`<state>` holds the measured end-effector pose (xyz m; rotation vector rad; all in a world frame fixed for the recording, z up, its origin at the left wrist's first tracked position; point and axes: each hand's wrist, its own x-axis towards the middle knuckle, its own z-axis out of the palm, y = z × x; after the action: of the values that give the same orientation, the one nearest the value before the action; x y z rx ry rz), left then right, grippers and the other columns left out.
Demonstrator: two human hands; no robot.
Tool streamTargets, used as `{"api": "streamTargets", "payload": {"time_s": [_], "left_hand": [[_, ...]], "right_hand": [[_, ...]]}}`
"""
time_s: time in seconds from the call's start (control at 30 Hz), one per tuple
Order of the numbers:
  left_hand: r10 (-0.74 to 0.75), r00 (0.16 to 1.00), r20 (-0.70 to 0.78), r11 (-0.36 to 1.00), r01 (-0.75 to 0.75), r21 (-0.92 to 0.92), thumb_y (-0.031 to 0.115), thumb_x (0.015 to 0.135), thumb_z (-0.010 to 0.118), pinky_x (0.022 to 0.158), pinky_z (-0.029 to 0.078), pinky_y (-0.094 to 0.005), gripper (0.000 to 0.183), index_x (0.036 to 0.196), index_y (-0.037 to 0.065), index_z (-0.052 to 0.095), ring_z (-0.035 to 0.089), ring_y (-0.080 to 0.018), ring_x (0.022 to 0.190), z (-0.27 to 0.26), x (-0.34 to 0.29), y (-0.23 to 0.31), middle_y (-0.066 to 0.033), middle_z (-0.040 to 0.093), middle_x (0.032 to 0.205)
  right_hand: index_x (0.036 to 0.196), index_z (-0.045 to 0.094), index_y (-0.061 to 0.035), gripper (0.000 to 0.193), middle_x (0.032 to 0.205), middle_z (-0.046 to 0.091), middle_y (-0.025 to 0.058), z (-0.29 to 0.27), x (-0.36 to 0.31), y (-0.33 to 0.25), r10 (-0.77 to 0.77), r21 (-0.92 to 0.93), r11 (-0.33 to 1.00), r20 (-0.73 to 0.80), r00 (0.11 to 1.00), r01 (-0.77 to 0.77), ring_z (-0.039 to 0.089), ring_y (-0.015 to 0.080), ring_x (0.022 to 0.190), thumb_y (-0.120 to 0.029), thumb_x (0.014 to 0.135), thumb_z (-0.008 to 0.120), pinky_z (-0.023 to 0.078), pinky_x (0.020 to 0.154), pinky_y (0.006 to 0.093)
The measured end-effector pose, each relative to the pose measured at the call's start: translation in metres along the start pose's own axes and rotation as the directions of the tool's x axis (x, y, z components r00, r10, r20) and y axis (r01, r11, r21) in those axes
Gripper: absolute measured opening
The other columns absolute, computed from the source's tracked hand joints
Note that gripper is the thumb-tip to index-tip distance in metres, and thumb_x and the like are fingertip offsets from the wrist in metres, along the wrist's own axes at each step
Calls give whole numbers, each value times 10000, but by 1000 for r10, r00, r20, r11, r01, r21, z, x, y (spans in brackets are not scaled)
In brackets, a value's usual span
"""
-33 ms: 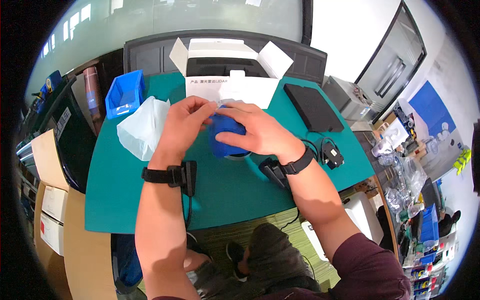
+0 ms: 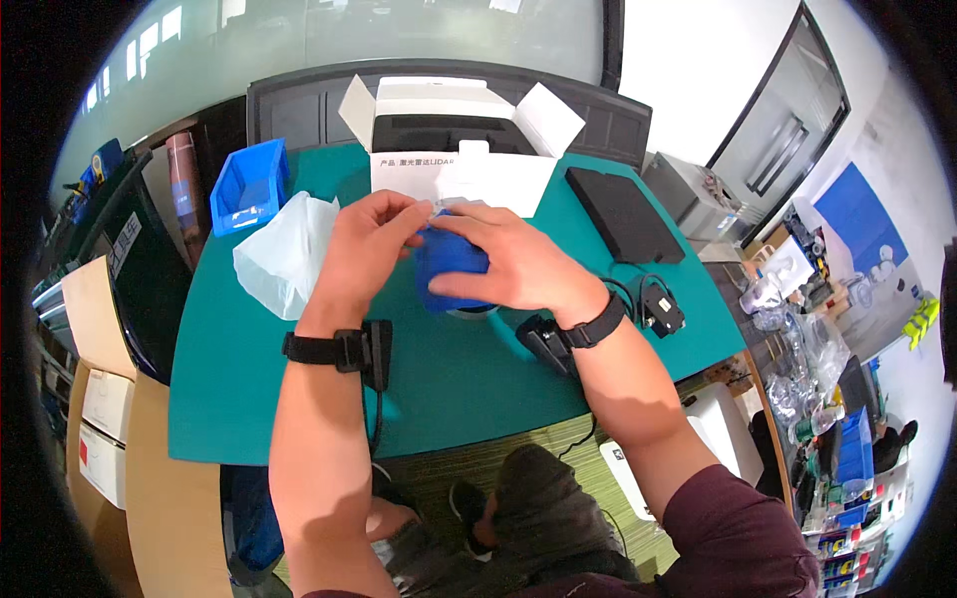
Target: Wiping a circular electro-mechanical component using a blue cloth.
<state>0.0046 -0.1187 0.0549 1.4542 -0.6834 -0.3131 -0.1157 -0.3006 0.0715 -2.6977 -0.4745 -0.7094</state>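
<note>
A rounded blue thing (image 2: 451, 264), seemingly wrapped in see-through blue film, stands on the green table between my hands. A pale rim shows under its near side. My left hand (image 2: 374, 244) pinches the film's upper edge with thumb and index finger, where a clear bit catches light. My right hand (image 2: 513, 259) curves over the blue thing from the right, fingertips at that same top edge and thumb across its front. Much of its far side is hidden by my fingers. Just behind stands an open white carton (image 2: 464, 184) with dark padding inside.
A crumpled white plastic bag (image 2: 287, 254) and a blue bin (image 2: 249, 189) lie to the left. On the right are a flat black box (image 2: 625, 214) and a black power adapter (image 2: 661, 307) with cable. The green table (image 2: 459, 399) has its near edge by my legs.
The blue thing and its film have shifted very slightly under my right thumb. Both hands otherwise keep their places.
</note>
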Motion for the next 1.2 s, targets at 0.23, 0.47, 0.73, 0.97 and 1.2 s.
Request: {"api": "streamTargets", "payload": {"time_s": [0.23, 0.47, 0.73, 0.97, 1.2], "left_hand": [[58, 996, -64, 998, -60, -34, 306, 983, 728, 712, 484, -257, 245, 1008, 62, 719, 653, -97, 809, -4, 1, 0, -4, 711, 896], [47, 990, -135, 991, -63, -117, 301, 961, 759, 672, 477, -245, 253, 988, 54, 712, 643, -83, 776, -8, 6, -5, -5, 704, 869], [63, 989, -132, 992, -77, -101, 303, 958, 755, 647, 454, -235, 256, 941, 53, 701, 594, -73, 726, -12, 13, -19, 12, 673, 814], [76, 981, -176, 991, -94, -98, 264, 941, 745, 649, 477, -270, 265, 916, 2, 710, 613, -103, 716, -13, 15, -20, -28, 689, 790], [26, 985, -168, 996, -40, -76, 309, 951, 745, 662, 478, -259, 288, 987, 26, 710, 601, -89, 738, -15, 14, -25, -20, 690, 856]], "right_hand": [[1360, 632, -131, 745, 1288, 619, 215, -3, 12, -26, 247, -203, 957, 188, 951, -208, 619, 459, 1163, -456, 719, 829, 539, 980, 514], [1285, 646, -152, 635, 1154, 601, 188, 4, 29, -23, 348, -306, 918, 310, 885, -254, 611, 433, 1105, -363, 709, 811, 538, 916, 484], [1205, 690, -81, 457, 1090, 714, 221, 25, 61, -18, 380, -200, 923, 338, 861, -329, 674, 419, 1039, -236, 778, 737, 540, 894, 474], [1165, 718, -89, 370, 1129, 739, 205, 20, 58, 1, 332, 37, 938, 190, 924, -344, 699, 391, 1073, -206, 814, 706, 545, 930, 449], [1255, 710, -60, 632, 1119, 751, 149, 1, 26, -11, 419, 254, 836, 277, 865, -486, 709, 279, 1070, -512, 829, 824, 530, 983, 383]]}}
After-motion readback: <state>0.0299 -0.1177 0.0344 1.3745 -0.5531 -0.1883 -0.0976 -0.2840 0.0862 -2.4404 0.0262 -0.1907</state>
